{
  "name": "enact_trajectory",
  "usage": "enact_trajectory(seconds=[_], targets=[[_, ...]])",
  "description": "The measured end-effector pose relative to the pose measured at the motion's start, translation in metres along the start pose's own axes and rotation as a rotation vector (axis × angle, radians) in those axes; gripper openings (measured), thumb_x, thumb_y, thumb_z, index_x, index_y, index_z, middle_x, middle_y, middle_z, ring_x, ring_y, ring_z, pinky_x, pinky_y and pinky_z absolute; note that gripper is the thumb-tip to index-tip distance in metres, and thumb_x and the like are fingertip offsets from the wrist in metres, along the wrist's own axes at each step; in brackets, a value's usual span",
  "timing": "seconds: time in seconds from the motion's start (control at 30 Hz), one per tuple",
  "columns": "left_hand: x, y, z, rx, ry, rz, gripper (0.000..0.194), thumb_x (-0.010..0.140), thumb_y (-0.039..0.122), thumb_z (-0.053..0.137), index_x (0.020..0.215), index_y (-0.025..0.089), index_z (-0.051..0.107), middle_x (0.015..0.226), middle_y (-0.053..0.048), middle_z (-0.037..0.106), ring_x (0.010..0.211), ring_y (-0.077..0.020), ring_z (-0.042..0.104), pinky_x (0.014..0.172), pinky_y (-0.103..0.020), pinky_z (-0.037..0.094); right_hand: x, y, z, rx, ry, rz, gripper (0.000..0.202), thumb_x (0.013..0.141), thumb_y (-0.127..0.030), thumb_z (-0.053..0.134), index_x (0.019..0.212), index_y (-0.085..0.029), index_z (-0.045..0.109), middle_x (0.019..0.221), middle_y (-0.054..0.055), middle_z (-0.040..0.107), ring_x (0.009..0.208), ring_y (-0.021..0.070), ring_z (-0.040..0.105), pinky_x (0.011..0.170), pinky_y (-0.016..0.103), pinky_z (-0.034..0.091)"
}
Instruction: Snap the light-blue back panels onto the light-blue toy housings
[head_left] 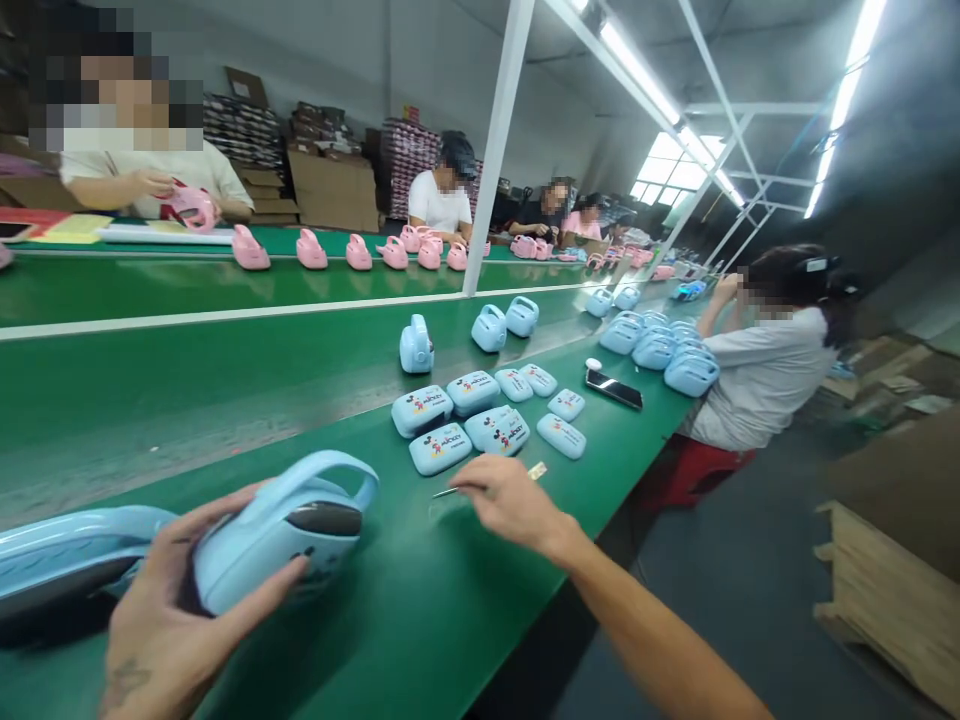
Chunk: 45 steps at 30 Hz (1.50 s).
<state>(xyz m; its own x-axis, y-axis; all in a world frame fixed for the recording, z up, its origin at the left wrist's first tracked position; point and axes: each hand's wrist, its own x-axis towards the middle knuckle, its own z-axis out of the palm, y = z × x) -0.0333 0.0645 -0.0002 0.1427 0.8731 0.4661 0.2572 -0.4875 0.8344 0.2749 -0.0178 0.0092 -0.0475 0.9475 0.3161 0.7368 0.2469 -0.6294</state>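
My left hand (180,590) is wrapped round a light-blue plastic casing (262,550) with a loop handle and a dark panel, tilted above the green table. In my right hand (514,500) is a thin metal tool (446,492), pinched between the fingers with its tip pointing left; its exact kind is hard to make out. A small yellowish piece (538,470) shows just behind that hand. Beyond it lie several light-blue covers (440,448) printed with a cartoon mouse. Another blue casing with a dark part (82,540) lies at far left, beside my left hand.
Blue handled casings (416,345) stand on the green conveyor (187,390). A phone (613,388) lies to the right, near stacked blue casings (690,370). A co-worker (765,370) sits at the right. Across the line, other people handle pink casings (250,248). A white post (499,150) rises midway.
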Motion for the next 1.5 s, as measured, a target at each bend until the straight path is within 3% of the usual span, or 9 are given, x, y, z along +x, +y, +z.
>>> enact_trajectory(seconds=[0.07,0.17,0.3,0.6,0.87,1.0,1.13,1.37,1.5], targets=[[-0.003,0.010,0.009,0.087,-0.147,0.060,0.055,0.068,0.045,0.082,0.119,0.038,0.063,0.117,0.002,0.073,0.096,-0.0340,0.072,0.070,-0.045,0.063,-0.022,0.037,-0.029,-0.134,0.089,0.095,0.023,0.090,-0.016,0.059,0.098,-0.024,0.078,0.098,0.007,0.076,0.092,0.0230,0.066,0.088,0.040,0.052],[-0.007,0.022,0.025,0.089,-0.351,0.211,0.051,0.067,0.041,0.081,0.115,0.033,0.064,0.115,-0.003,0.074,0.096,-0.0311,0.074,0.076,-0.039,0.063,-0.044,0.080,-0.057,-0.242,0.009,0.158,0.023,0.088,-0.020,0.064,0.107,-0.024,0.076,0.107,0.008,0.074,0.095,0.0237,0.062,0.091,0.042,0.050],[-0.020,0.019,0.035,0.076,-0.438,0.266,0.049,0.071,0.036,0.078,0.117,0.033,0.063,0.126,-0.007,0.069,0.108,-0.0299,0.072,0.089,-0.041,0.061,-0.058,0.096,-0.062,-0.246,-0.061,0.268,0.013,0.086,-0.024,0.067,0.096,-0.020,0.074,0.093,0.006,0.070,0.092,0.0231,0.061,0.088,0.039,0.050],[-0.052,0.001,0.034,0.051,-0.312,0.280,0.055,0.074,0.029,0.076,0.125,0.032,0.055,0.127,-0.011,0.065,0.110,-0.0294,0.070,0.090,-0.042,0.060,-0.059,0.040,-0.039,-0.235,0.042,0.043,0.015,0.095,-0.024,0.057,0.105,-0.025,0.068,0.087,0.005,0.067,0.074,0.0211,0.064,0.068,0.034,0.050],[-0.051,0.012,0.035,-0.026,-0.303,0.228,0.064,0.072,0.023,0.078,0.129,0.030,0.049,0.123,-0.010,0.065,0.111,-0.0297,0.068,0.091,-0.046,0.057,-0.056,0.015,-0.016,-0.177,-0.227,-0.078,0.017,0.095,-0.024,0.060,0.085,-0.026,0.074,0.080,0.004,0.070,0.068,0.0181,0.065,0.062,0.030,0.051],[-0.054,0.012,0.040,-0.081,-0.324,0.175,0.067,0.069,0.031,0.085,0.125,0.031,0.050,0.127,-0.010,0.061,0.115,-0.0308,0.064,0.093,-0.049,0.055,-0.060,0.008,-0.014,-0.077,-0.039,0.001,0.009,0.092,-0.026,0.067,0.089,-0.026,0.075,0.082,0.004,0.074,0.072,0.0200,0.069,0.066,0.032,0.055],[-0.054,0.014,0.044,-0.080,-0.294,0.158,0.064,0.069,0.031,0.085,0.123,0.029,0.051,0.124,-0.010,0.062,0.112,-0.0299,0.065,0.092,-0.046,0.055,-0.059,-0.019,-0.005,0.335,0.164,0.056,0.005,0.084,-0.022,0.078,0.085,-0.026,0.076,0.083,0.003,0.075,0.075,0.0202,0.071,0.063,0.031,0.058],[-0.050,0.017,0.046,-0.132,-0.311,0.205,0.061,0.069,0.023,0.083,0.121,0.030,0.051,0.120,-0.009,0.063,0.109,-0.0274,0.065,0.090,-0.043,0.054,-0.028,-0.052,0.024,0.553,0.110,-0.316,0.020,0.085,-0.014,0.075,0.099,-0.028,0.076,0.085,0.004,0.078,0.084,0.0247,0.073,0.075,0.044,0.061],[-0.048,0.013,0.045,-0.166,-0.344,0.199,0.063,0.068,0.023,0.084,0.122,0.030,0.051,0.122,-0.009,0.062,0.109,-0.0271,0.064,0.089,-0.042,0.054,-0.019,-0.049,0.029,0.562,0.062,-0.366,0.024,0.086,-0.011,0.073,0.103,-0.028,0.076,0.084,0.003,0.077,0.079,0.0224,0.072,0.073,0.041,0.060]])
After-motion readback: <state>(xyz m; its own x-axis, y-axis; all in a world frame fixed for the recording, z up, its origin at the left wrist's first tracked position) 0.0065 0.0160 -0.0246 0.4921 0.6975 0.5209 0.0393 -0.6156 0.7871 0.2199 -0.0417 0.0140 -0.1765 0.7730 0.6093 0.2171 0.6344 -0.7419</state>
